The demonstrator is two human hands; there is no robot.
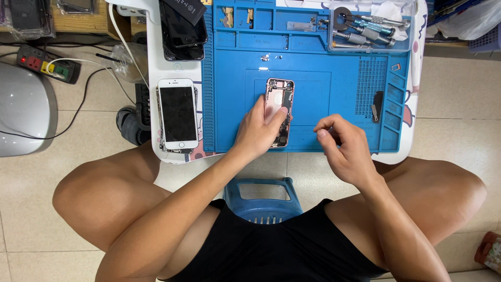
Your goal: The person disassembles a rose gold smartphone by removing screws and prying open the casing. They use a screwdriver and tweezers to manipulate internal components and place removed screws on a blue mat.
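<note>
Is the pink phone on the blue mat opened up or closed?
Open. The phone has no screen, so its inside parts show. The left hand touches it.

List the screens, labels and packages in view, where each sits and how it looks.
Phone screen: white-framed, dark glass, left of the blue mat.
Dark phones: stacked at the top left, glossy black.
Black battery: on that stack, with a white label.
Clear plastic bags: top left corner, dark contents.
Opened phone: pinkish, under the left hand.

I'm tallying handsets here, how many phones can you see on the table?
3 at least: an opened phone body under the left hand, a white phone left of the blue mat, and a dark stack behind, possibly several.
</note>
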